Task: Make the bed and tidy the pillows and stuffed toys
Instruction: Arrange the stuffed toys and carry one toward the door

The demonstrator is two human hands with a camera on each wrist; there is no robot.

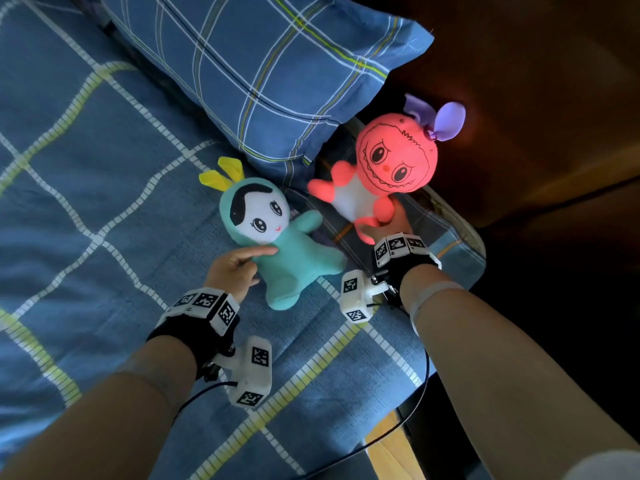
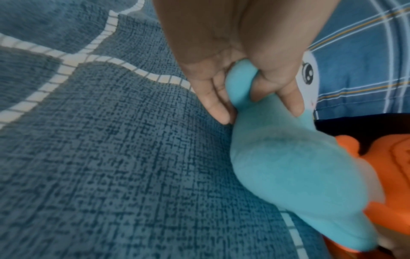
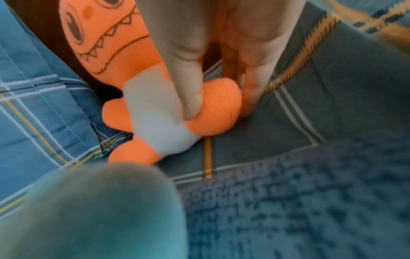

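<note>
A teal stuffed doll [image 1: 294,254] with yellow ears lies face up on the blue checked blanket [image 1: 86,209]. My left hand [image 1: 239,263] grips its arm, thumb and fingers [image 2: 218,106] pinched round the teal limb [image 2: 240,84]. To its right, a pink-orange stuffed monster [image 1: 388,164] with purple ears stands propped near the bed's edge. My right hand [image 1: 394,223] holds its lower body, the thumb [image 3: 188,98] pressed into its orange leg [image 3: 217,112]. A blue plaid pillow [image 1: 270,67] lies just behind both toys.
The bed's right edge [image 1: 464,237] runs close to the pink toy, with a dark floor [image 1: 554,133] beyond it. A wooden bed-frame corner [image 1: 391,445] and a black cable [image 1: 415,403] show at the lower right. Blanket stretches away to the left.
</note>
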